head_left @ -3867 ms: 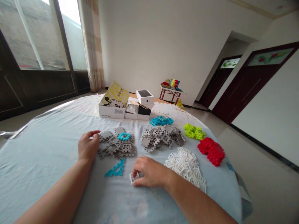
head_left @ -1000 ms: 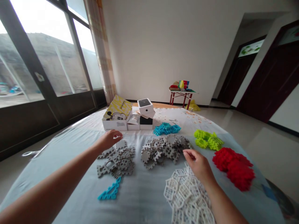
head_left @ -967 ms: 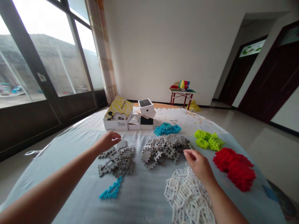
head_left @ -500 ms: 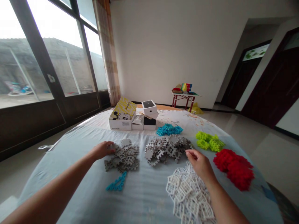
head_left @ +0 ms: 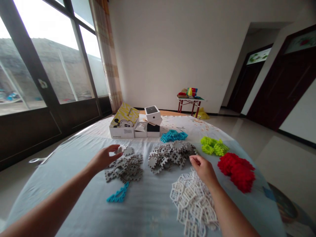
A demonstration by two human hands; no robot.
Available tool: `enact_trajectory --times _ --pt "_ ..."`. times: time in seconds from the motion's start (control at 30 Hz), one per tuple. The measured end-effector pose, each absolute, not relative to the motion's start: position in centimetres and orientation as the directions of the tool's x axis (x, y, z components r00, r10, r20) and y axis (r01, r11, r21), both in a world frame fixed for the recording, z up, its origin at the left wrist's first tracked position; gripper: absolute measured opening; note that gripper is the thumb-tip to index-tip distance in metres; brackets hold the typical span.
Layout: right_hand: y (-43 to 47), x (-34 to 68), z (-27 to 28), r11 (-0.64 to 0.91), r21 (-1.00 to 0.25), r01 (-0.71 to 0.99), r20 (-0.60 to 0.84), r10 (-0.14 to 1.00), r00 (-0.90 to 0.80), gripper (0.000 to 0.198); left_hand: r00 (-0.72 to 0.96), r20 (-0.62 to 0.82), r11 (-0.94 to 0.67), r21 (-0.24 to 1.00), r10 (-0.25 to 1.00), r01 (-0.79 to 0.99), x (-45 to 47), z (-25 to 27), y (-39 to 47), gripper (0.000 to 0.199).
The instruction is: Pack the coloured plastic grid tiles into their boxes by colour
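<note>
My left hand reaches over the far left of a small heap of grey notched puzzle-like building tiles. Its thumb and fingers are apart, next to a grey tile at the back of this heap. At the right end of a bigger grey tile pile is my right hand, thumb and fingers pressed together. Whatever it may pinch is hidden. Below that hand and partly under the forearm spread white window-frame pieces. A blue triangular toothed piece lies in front of the small heap.
Blue pieces lie behind the big pile, with lime-green pieces and red pieces to the right. A yellow-lidded box and a white phone box stand at the back of the cloth-covered table.
My left hand's fingers have spread apart, and a grey tile now shows beside them. My right hand stays pinched near the big pile. The view has turned slightly right.
</note>
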State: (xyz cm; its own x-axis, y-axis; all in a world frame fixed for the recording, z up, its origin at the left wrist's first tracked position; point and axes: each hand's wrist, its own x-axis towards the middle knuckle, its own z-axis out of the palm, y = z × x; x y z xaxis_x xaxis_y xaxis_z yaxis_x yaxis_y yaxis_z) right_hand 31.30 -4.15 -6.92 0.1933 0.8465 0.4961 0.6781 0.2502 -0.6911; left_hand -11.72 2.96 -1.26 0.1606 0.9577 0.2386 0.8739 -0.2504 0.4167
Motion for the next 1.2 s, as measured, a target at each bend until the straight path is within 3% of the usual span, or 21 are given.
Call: enact_trajectory --times 0.2,0.4,0.57,0.83,1.2 --pt "-4.2 31.4 -6.9 0.247 -0.690 0.680 0.496 0.846 0.196 0.032 0.343 0.291 -0.446 0.469 0.893 0.762 -2.2 -0.3 2.7 0.049" --pt "-4.3 31.6 -6.6 0.253 -0.682 0.686 0.504 0.843 0.190 0.031 0.359 0.366 -0.497 0.426 0.859 0.756 3.4 0.1 4.2 0.064" --pt "-4.3 31.6 -6.5 0.251 -0.686 0.683 0.508 0.837 0.203 0.031 0.401 0.313 -0.497 0.349 0.861 0.795 1.3 -1.5 3.7 0.048" --pt "-4.1 31.4 -7.0 0.256 -0.691 0.676 0.485 0.858 0.171 0.031 0.520 0.162 -0.544 0.232 0.839 0.806 -4.1 -4.3 0.6 0.056" --pt "-4.4 31.3 -6.7 0.241 -0.695 0.677 0.470 0.866 0.174 0.032 0.460 0.146 -0.480 0.159 0.876 0.863 -7.9 -4.5 0.8 0.048"
